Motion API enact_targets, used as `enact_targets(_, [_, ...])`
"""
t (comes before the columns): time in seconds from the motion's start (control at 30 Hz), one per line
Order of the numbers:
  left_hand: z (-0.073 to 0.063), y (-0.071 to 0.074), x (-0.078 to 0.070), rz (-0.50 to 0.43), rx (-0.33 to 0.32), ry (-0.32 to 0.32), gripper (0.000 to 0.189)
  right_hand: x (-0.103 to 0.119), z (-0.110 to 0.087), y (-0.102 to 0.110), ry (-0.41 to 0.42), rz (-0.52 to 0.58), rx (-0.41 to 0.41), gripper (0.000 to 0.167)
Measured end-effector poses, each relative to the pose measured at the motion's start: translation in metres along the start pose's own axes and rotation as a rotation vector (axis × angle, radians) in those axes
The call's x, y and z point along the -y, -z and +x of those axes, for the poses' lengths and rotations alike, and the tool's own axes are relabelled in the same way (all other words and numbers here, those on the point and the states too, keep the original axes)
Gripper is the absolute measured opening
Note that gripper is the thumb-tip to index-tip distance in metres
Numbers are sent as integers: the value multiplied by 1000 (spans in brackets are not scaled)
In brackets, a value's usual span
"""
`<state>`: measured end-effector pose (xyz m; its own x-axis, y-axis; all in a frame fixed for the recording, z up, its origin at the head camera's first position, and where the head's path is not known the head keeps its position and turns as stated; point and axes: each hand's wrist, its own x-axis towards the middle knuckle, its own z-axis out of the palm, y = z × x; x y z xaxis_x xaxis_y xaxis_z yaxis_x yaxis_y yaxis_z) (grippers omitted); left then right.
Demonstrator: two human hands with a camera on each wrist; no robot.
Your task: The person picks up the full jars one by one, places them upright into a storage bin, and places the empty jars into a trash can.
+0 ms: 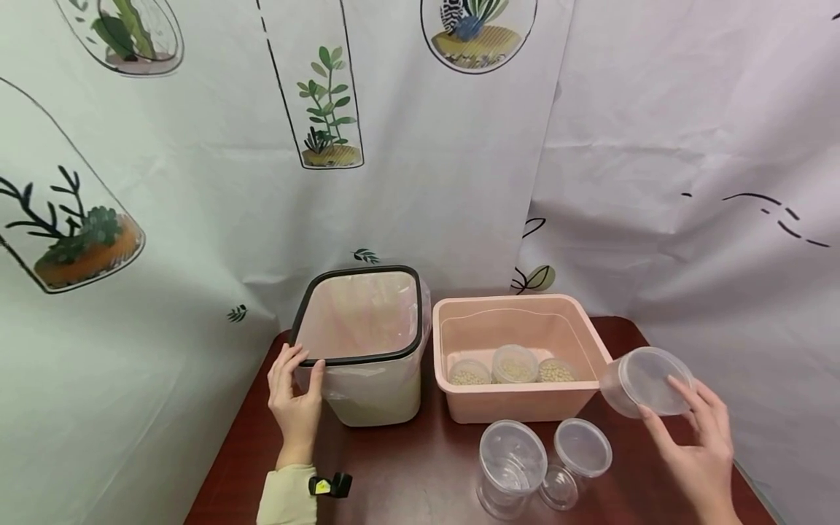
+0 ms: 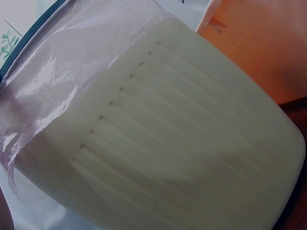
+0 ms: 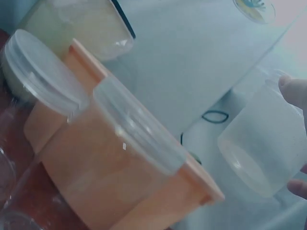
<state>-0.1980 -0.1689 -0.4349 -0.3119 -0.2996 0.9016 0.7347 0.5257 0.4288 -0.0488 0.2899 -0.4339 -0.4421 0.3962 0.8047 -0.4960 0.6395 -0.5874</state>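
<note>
My left hand (image 1: 297, 408) grips the front left corner of a pale trash bin (image 1: 383, 401), its fingers and thumb just under the black rim (image 1: 367, 359). A thin plastic liner (image 2: 57, 62) is folded over the bin's edge. At the right, my right hand (image 1: 705, 445) holds a translucent plastic jar (image 1: 646, 383) tilted in the air, beside the right end of a pink plastic tub (image 1: 518, 405). In the right wrist view, only parts of the thumb and fingers show around that jar (image 3: 264, 139).
Inside the tub sit several lidded jars of pale beans or grains, including a middle jar (image 1: 515, 364). Clear lidded jars, one larger (image 1: 512, 467) and one smaller (image 1: 582, 448), stand on the red-brown table (image 1: 407, 474) in front. A printed white cloth (image 1: 433, 211) hangs behind.
</note>
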Motion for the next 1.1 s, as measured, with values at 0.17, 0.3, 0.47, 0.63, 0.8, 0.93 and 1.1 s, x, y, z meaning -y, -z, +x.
enact_targets(0.17, [0, 1, 1, 3, -3, -6, 24, 16, 11, -16, 45, 96, 35, 46])
enact_targets(0.3, [-1, 3, 1, 12, 1, -6, 25, 21, 16, -26, 64, 140, 87, 46])
enact_targets(0.47, [-2, 4, 0, 14, 15, -2, 26, 28, 20, -38, 84, 170, 154, 47])
enact_targets(0.63, [-2, 3, -1, 7, 11, -3, 26, 35, 24, -52, 129, 227, 225, 48])
enact_targets(0.8, [-1, 2, -2, 4, 7, -7, 26, 44, 32, -67, 183, 285, 287, 51])
enact_targets(0.93, [0, 3, -2, 12, 4, -2, 27, 53, 40, -82, 243, 277, 307, 53])
enact_targets(1.1, [1, 2, -3, 12, 1, 1, 27, 66, 50, -101, 290, 285, 312, 54])
